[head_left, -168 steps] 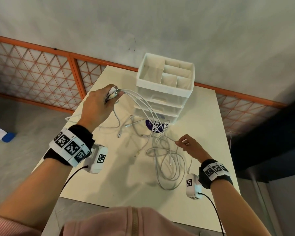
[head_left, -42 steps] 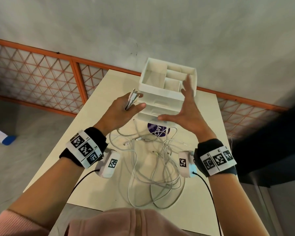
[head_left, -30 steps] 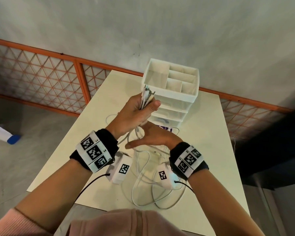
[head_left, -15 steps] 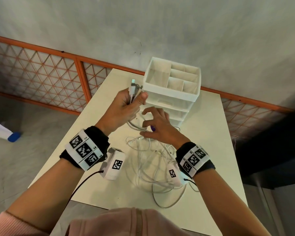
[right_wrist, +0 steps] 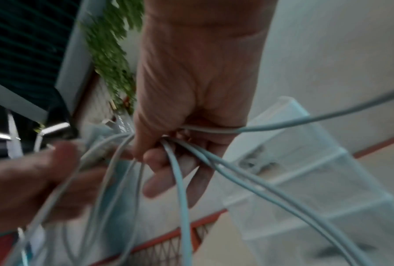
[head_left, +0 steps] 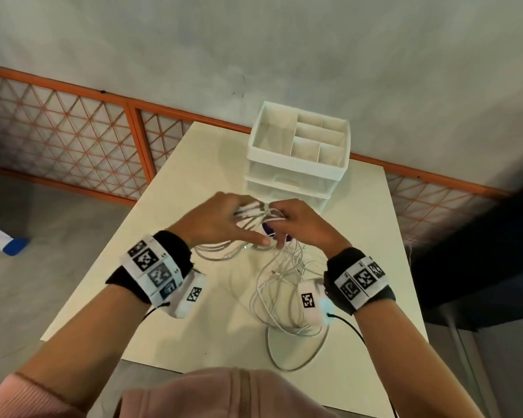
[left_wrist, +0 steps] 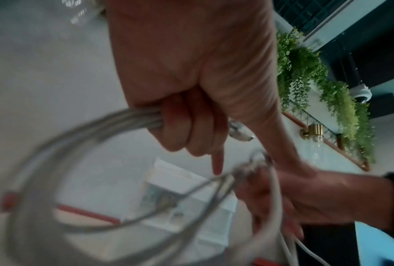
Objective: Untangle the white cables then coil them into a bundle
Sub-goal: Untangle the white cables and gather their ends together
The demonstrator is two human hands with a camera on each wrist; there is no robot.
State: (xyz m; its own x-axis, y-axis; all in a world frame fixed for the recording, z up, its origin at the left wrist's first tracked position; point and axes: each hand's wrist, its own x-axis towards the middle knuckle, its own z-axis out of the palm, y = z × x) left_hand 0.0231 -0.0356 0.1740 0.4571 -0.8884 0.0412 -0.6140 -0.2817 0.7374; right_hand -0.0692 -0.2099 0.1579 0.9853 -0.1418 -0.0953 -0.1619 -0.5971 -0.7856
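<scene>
Now | both hands (head_left: 255,224) lower vs before | gripping white cables (head_left: 280,285)

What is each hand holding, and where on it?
Left hand grips white cables just behind their plug ends; right hand grips several strands mid-length.

The left hand (left_wrist: 191,75) holds a bunch of white cables (left_wrist: 82,129) in its curled fingers, and the right hand (left_wrist: 317,198) holds the blurry loop lower down

Pink sleeves (head_left: 27,396), black tagged wristbands (head_left: 151,274)
</scene>
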